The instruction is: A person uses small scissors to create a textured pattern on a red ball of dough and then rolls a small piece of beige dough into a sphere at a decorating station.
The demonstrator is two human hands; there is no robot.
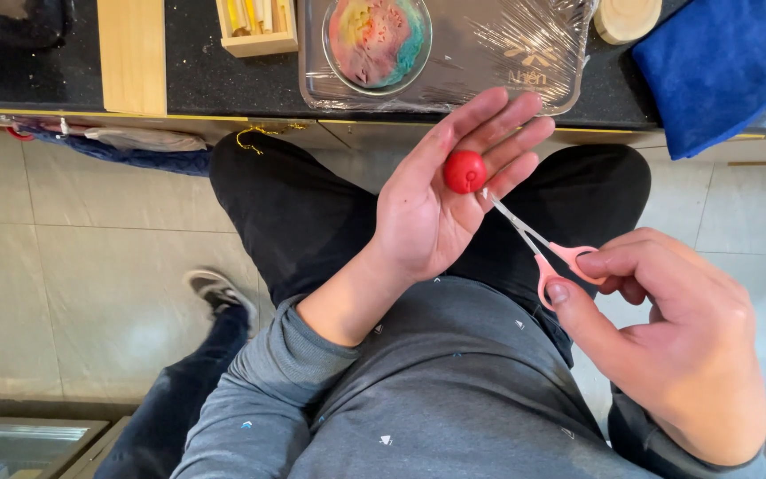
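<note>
The left hand (427, 213) lies open, palm up, over the person's lap, fingers stretched toward the counter. A small red ball (465, 171) sits at the base of those fingers, resting there rather than being gripped; no finger curls over it. The right hand (676, 346) holds small pink scissors (538, 244), thumb and a finger through the loops, closed firmly round the handles. The blades look nearly shut, and their tips point up at the ball, touching or just short of its lower edge; I can't tell which. Beyond the hands, on the dark counter (197, 80), a clear tray (525, 66) wrapped in plastic film holds a glass bowl (377, 42) of marbled clay in pink, yellow and teal. Left of the tray stands a little wooden box (257, 40) with sticks in it, and to the right a blue cloth (715, 66) hangs over the counter's edge, with a round wooden piece (627, 18) just beside it.
</note>
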